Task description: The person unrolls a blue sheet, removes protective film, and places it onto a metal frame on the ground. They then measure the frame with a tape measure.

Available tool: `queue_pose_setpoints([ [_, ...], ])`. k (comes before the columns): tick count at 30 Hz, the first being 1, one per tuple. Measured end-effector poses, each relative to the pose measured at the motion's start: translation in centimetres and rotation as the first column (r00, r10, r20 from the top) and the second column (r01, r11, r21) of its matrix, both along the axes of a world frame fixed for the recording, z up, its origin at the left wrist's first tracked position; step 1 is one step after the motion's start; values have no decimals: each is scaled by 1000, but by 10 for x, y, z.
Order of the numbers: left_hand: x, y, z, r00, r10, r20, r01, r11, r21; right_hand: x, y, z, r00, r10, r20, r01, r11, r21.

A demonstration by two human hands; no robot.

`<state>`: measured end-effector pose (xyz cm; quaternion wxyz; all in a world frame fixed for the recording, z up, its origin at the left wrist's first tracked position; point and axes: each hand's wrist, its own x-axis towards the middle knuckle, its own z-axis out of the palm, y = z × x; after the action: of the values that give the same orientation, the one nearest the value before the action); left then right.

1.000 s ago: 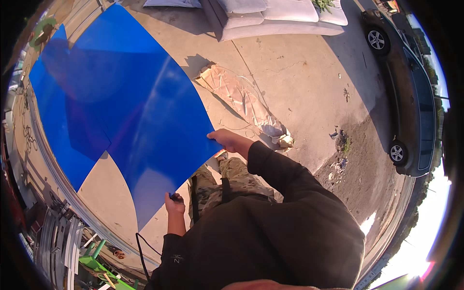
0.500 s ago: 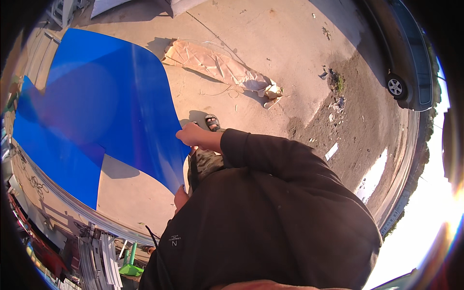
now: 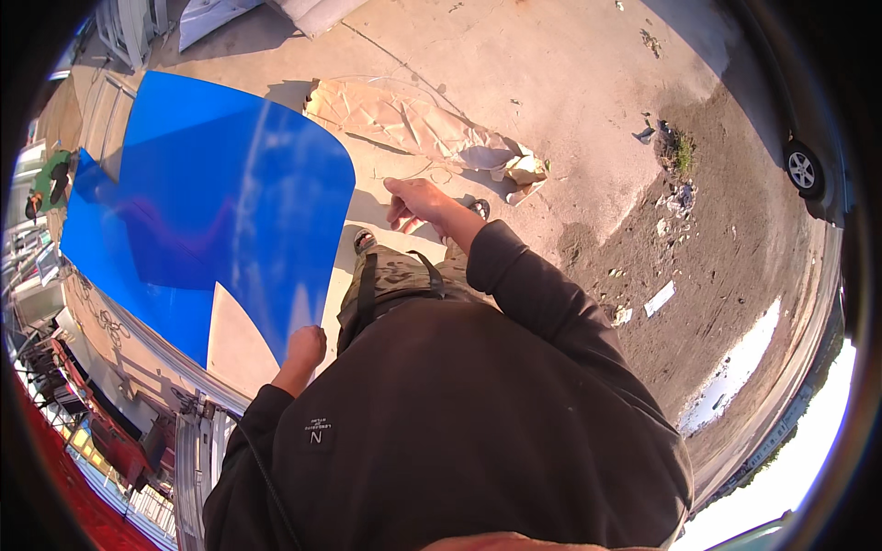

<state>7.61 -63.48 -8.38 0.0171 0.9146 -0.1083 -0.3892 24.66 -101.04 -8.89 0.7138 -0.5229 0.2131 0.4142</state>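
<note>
A large glossy blue sheet (image 3: 197,174) spreads out to my left, bent and shiny along its near part. My left hand (image 3: 305,347) is closed at the sheet's near lower corner, gripping its edge. My right hand (image 3: 421,204) is in the air to the right of the sheet, apart from it, with nothing visible in it. Its fingers are loosely bent and spread from one another.
Crumpled brown wrapping paper (image 3: 413,119) lies on the concrete ahead. At the far left is another person (image 3: 50,184) in green, near the sheet. Debris and a weed (image 3: 681,151) dot the dirt at right, near a parked car (image 3: 808,170). Metal profiles stand lower left.
My right hand has let go of the sheet's edge and moved right. The left hand has shifted left, still on the sheet. The person in green has come more into view.
</note>
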Motion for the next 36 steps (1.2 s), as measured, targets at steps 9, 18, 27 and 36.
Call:
queue_pose_setpoints([
  [9, 71, -153, 76, 952, -126, -281, 196, 952, 236, -170, -315, -75, 679, -703, -213, 555, 680, -479],
  [18, 205, -289, -2, 914, -161, -373, 212, 972, 102, -190, -481, -100, 445, -893, -65, 644, 369, -671],
  [27, 350, -508, -35, 909, -228, -349, 249, 968, 15, -137, -581, -100, 414, -908, -71, 632, 342, -695],
  [36, 441, -778, -58, 942, -144, -304, 153, 988, 5, -89, -870, -119, 420, -881, -218, 596, 449, -666],
])
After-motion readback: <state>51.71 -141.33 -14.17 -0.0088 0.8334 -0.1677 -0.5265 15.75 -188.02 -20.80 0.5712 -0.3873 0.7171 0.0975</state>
